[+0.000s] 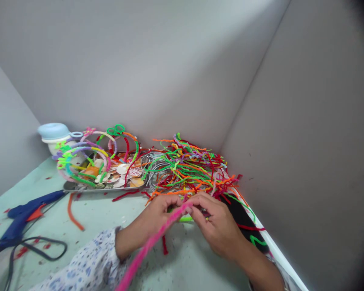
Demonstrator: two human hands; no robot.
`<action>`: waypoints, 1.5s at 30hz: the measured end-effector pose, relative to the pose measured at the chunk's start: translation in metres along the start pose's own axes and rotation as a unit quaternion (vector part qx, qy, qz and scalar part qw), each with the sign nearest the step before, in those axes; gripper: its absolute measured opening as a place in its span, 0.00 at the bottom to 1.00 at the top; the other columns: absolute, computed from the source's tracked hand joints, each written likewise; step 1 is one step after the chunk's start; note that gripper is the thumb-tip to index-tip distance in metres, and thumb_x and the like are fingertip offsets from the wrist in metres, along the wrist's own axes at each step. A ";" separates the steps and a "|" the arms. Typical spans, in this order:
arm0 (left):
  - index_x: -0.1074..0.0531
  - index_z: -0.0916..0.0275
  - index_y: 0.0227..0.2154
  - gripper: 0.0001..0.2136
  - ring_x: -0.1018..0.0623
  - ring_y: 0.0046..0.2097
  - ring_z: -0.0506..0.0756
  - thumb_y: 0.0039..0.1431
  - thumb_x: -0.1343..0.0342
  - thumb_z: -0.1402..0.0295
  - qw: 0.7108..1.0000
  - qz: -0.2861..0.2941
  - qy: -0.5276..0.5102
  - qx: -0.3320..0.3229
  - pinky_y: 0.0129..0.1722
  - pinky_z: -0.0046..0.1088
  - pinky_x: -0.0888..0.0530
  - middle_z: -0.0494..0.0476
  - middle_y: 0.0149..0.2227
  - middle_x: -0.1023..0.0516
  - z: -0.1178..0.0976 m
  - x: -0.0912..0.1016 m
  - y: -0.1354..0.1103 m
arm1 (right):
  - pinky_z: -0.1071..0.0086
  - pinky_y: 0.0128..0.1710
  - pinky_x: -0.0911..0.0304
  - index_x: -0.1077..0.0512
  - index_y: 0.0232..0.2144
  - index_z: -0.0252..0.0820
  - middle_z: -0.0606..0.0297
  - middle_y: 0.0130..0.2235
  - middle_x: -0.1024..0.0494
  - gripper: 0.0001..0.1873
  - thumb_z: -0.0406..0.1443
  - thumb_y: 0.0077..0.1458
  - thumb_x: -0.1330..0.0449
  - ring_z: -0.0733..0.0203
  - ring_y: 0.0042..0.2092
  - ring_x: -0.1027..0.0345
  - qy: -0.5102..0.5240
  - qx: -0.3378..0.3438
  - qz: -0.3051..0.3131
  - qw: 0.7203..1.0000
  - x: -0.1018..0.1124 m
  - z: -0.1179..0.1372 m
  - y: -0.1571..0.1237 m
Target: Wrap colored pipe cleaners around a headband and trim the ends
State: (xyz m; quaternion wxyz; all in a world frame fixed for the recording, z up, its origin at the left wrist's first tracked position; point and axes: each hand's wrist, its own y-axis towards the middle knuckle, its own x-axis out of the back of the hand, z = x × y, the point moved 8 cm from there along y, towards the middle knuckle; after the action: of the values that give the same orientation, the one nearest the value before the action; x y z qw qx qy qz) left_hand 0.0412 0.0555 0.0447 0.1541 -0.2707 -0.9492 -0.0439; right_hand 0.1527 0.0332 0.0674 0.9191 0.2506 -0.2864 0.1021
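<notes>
Pinching a pink pipe cleaner between them, the left hand and right hand are together just in front of the metal tray, their fingertips almost meeting. The pink stem's long end slants toward the person and out of the bottom of the view, while its other end disappears into the fingers. A short bright green piece shows under the hands, and a red stem hangs just below them. What the right fingers hold beyond the pink stem is too hidden to tell.

Just behind the hands and to the right of the tray, a tangled heap of multicoloured pipe cleaners spills over a coil of grey wire. On the tray sit pale seashells, with finished pipe-cleaner hoops crowded along its left half. A pale blue lidded container stands behind the tray's left end, against the grey partition.

Left of the tray, a blue hot glue gun with an orange trigger lies on the pale green tabletop, its black cord looping nearby. A loose orange pipe cleaner lies just in front of the tray, near a floral sleeve on the left arm.
</notes>
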 end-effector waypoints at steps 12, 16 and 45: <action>0.30 0.65 0.26 0.07 0.37 0.29 0.49 0.56 0.49 0.68 0.999 0.027 0.038 0.008 0.30 0.23 0.40 0.47 0.24 0.35 0.005 -0.005 -0.002 | 0.72 0.30 0.42 0.29 0.29 0.40 0.69 0.28 0.31 0.10 0.40 0.56 0.42 0.66 0.30 0.39 0.267 -0.199 0.027 0.943 -0.012 -0.029 0.000; 0.30 0.64 0.27 0.07 0.36 0.29 0.49 0.56 0.50 0.69 0.998 0.033 0.053 -0.006 0.29 0.23 0.40 0.47 0.25 0.34 0.002 -0.006 -0.003 | 0.72 0.30 0.42 0.29 0.29 0.39 0.69 0.27 0.31 0.11 0.41 0.56 0.42 0.66 0.29 0.40 0.275 -0.206 0.020 0.939 -0.012 -0.032 0.000; 0.28 0.60 0.33 0.07 0.28 0.34 0.51 0.58 0.51 0.74 0.976 0.002 0.196 -0.096 0.34 0.24 0.36 0.51 0.33 0.23 -0.026 -0.016 -0.022 | 0.76 0.22 0.49 0.33 0.25 0.41 0.74 0.22 0.37 0.12 0.42 0.53 0.40 0.70 0.22 0.47 0.309 -0.275 0.062 0.908 -0.024 -0.040 -0.008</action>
State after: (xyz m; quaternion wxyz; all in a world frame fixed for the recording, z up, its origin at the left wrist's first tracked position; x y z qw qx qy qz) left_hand 0.0496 0.0246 0.0641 0.3110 -0.2721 -0.8913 -0.1865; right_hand 0.1549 0.0460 0.0216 0.9860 -0.0742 -0.0195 0.1482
